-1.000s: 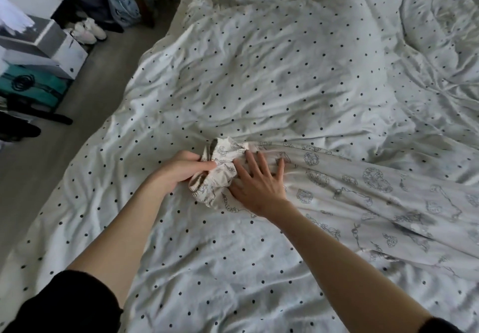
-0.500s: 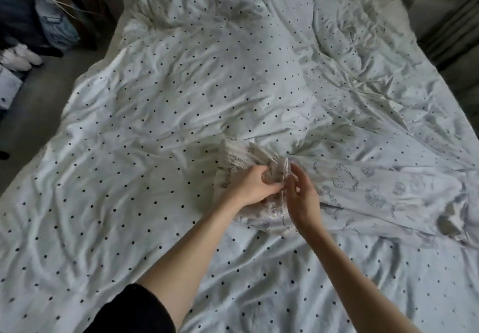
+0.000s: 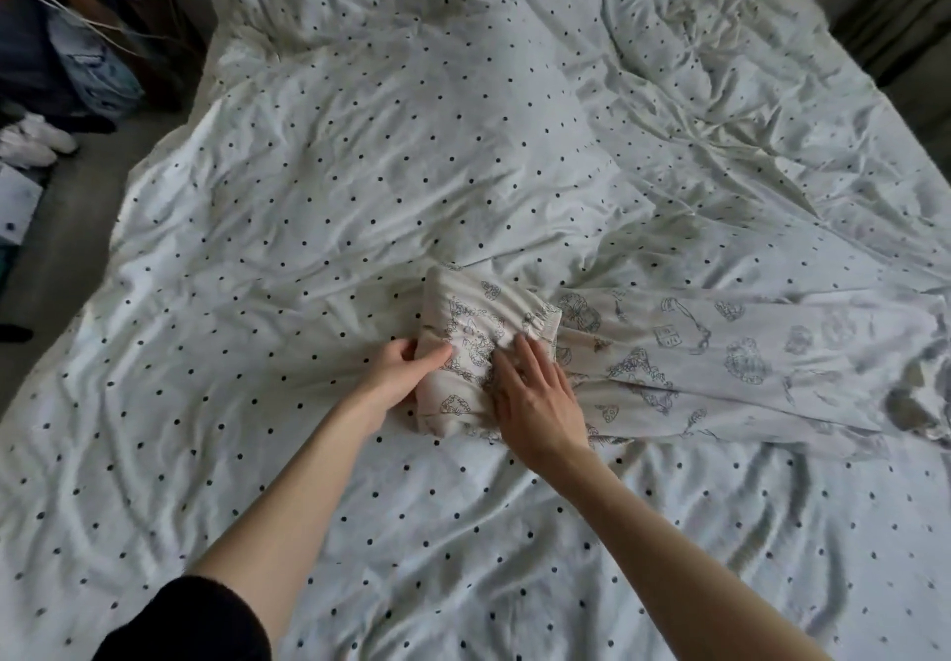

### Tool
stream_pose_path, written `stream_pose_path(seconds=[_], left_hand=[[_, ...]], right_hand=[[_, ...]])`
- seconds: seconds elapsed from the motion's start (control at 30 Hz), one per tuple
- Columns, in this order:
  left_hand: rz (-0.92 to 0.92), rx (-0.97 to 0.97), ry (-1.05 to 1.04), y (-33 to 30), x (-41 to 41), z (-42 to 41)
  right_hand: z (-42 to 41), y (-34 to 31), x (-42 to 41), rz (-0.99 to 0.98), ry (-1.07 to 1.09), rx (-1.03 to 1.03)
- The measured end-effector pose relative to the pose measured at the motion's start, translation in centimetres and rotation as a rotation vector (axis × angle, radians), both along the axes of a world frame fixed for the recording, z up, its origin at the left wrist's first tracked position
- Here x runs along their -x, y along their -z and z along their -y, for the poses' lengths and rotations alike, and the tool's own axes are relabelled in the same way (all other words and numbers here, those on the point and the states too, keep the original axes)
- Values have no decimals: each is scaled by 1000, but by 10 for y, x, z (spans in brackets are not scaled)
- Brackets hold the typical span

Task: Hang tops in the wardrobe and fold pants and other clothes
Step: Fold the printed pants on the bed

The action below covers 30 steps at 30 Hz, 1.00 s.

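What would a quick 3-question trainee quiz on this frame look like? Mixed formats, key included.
1. True or false: the left hand grips the folded end of the printed pants.
2. The right hand is: A) lifted clear of the fabric, B) lying flat on the fold, C) holding a hanger.
3. Fill in: the pants lie on a duvet patterned with dark ____.

Key: 1 true; 2 B; 3 dots.
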State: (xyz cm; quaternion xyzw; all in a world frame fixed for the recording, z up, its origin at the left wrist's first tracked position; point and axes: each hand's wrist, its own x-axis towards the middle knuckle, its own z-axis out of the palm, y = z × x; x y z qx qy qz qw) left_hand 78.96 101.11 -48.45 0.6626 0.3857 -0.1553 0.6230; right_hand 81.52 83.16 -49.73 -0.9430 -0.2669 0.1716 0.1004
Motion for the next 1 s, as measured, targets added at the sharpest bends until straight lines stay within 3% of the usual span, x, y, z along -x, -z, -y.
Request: stream_pose_path(seconds=[0.1, 0.17, 0.37, 0.47, 0.53, 0.6, 0.63, 0.7, 0.77, 0.8, 0.9, 1.0], left_hand=[[-16, -42, 5, -8, -8, 8], [42, -102, 5, -19, -10, 14], [216, -309, 139, -74, -35, 76], [266, -339, 384, -88, -52, 136], [207, -168, 655, -89, -58, 172], [188, -30, 750, -83, -58, 186], [214, -33, 683, -79, -57, 183], [236, -178, 373, -67, -55, 172], [126, -354, 83, -49, -52, 162], [41, -348, 22, -42, -49, 159], [-93, -80, -36, -19, -45, 166], [-49, 71, -80, -19, -51, 170]], right_hand=[[0, 0, -12, -71, -51, -20], [4, -8, -18, -202, -16, -157], [70, -54, -33, -658, 677, -837], [117, -76, -47, -666, 956, -1129], [146, -82, -56, -580, 1012, -1162], [169, -80, -60, -439, 956, -1047], [176, -77, -59, -342, 877, -938], [187, -70, -56, -153, 647, -725], [193, -61, -53, -37, 369, -592], [193, -56, -52, -8, 225, -545], [188, -40, -50, 12, -33, -435], [187, -27, -61, 59, -97, -328]])
